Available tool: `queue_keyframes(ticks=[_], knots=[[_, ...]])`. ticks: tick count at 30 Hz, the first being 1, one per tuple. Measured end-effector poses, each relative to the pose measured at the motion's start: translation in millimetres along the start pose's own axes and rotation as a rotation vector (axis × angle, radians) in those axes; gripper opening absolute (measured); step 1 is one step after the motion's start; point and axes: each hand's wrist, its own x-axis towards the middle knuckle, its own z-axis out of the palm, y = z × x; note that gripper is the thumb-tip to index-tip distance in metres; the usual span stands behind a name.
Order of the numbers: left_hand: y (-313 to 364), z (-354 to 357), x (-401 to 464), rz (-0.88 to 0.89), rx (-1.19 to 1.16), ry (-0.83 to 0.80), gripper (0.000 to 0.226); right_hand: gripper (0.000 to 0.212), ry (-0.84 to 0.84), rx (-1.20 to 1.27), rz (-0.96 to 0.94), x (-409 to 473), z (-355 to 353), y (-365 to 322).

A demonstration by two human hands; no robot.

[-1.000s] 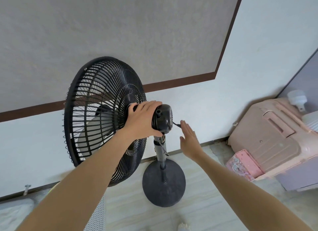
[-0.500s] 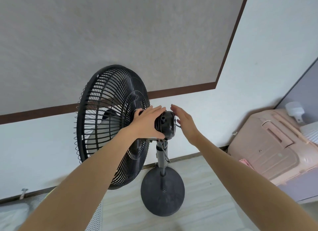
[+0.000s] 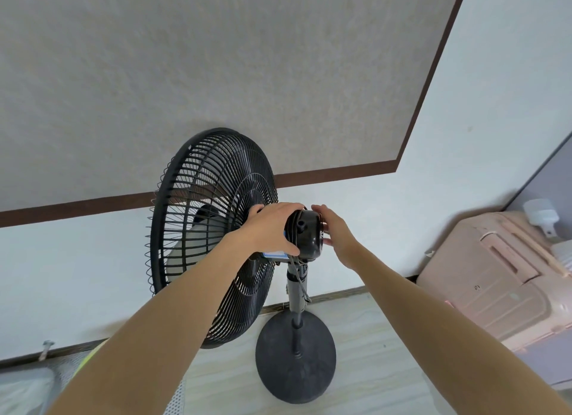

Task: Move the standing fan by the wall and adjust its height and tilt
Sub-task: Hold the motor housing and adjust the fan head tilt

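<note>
A black standing fan stands close to the white wall, its round grille facing left and its round base on the pale floor. My left hand grips the top of the black motor housing just behind the grille, fingers curled over it. My right hand touches the rear end of the housing with its fingers around the back. The pole runs down from the housing with a cord hanging along it.
A pink plastic appliance lies on the floor to the right, with a white plug above it. A white mesh item sits at the lower left by the skirting. A brown band crosses the wall behind the fan.
My right hand has come up from beside the pole to the back of the motor housing. The left hand kept its grip. The view has shifted so the fan sits further right.
</note>
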Motion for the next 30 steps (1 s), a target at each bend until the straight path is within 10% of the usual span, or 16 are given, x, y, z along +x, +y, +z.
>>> queue_keyframes(ticks=[13,30], knots=[[6.1,-0.3,-2.0,-0.018,-0.052,0.026,0.074,0.052,-0.082,-0.769,-0.070,27.5,-15.7,41.8],[14.5,10.8,2.7,0.037,0.007,0.020,0.074,0.033,0.111,-0.715,0.002,18.2,-47.5,70.4]])
